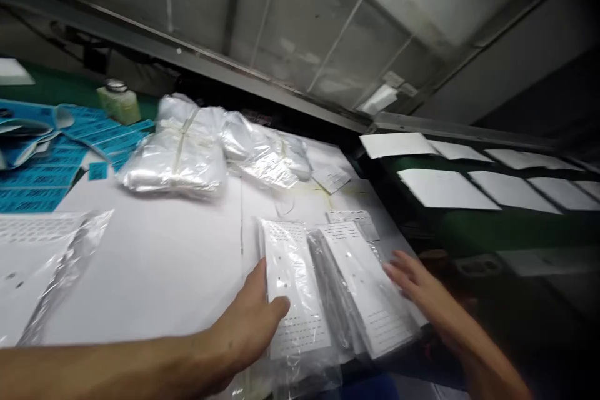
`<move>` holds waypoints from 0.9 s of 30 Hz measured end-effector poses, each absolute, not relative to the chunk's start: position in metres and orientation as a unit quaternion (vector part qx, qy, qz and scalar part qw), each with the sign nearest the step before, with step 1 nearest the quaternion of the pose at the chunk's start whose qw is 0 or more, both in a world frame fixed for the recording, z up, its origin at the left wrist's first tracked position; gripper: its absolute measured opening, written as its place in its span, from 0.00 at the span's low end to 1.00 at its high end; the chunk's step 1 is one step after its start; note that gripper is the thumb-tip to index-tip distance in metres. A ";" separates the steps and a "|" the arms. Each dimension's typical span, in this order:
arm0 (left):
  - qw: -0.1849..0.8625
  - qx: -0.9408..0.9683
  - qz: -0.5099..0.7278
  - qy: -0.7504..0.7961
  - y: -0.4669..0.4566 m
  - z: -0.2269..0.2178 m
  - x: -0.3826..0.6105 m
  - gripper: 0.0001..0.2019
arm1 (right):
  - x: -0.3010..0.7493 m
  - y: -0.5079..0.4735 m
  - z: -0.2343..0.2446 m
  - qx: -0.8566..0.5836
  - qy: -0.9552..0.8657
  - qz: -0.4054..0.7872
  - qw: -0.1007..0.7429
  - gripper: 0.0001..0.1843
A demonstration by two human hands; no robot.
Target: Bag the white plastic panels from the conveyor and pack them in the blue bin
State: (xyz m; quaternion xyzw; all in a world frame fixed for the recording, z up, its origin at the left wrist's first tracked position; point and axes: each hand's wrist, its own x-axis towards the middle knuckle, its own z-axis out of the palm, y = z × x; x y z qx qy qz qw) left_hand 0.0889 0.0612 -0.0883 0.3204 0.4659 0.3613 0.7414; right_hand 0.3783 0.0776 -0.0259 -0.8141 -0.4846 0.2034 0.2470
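Two stacks of white printed cards in clear plastic bags lie side by side at the near edge of the white table (154,269). My left hand (248,325) grips the left stack (293,287), thumb on top and fingers hidden under its left edge. My right hand (412,284) lies against the right side of the right stack (365,287), fingers stretched out flat and apart. A dark gap shows between the two stacks.
Bundles of clear bags (187,147) sit at the back of the table. Blue label sheets (37,169) and a small bottle (118,100) are far left. A bagged white sheet (37,269) lies near left. White sheets (445,190) rest on a green belt to the right.
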 end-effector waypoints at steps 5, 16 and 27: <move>0.719 0.327 0.349 0.504 0.056 -0.106 0.103 0.27 | 0.404 0.083 -0.038 -0.802 -0.428 0.328 0.258 0.34; 0.209 0.849 0.413 0.257 0.315 -0.025 0.269 0.38 | 0.441 0.204 0.002 -0.535 -0.235 0.389 0.712 0.39; 0.194 0.823 0.428 0.319 0.395 0.000 0.336 0.30 | 0.438 0.183 -0.001 -0.519 -0.240 0.327 0.752 0.28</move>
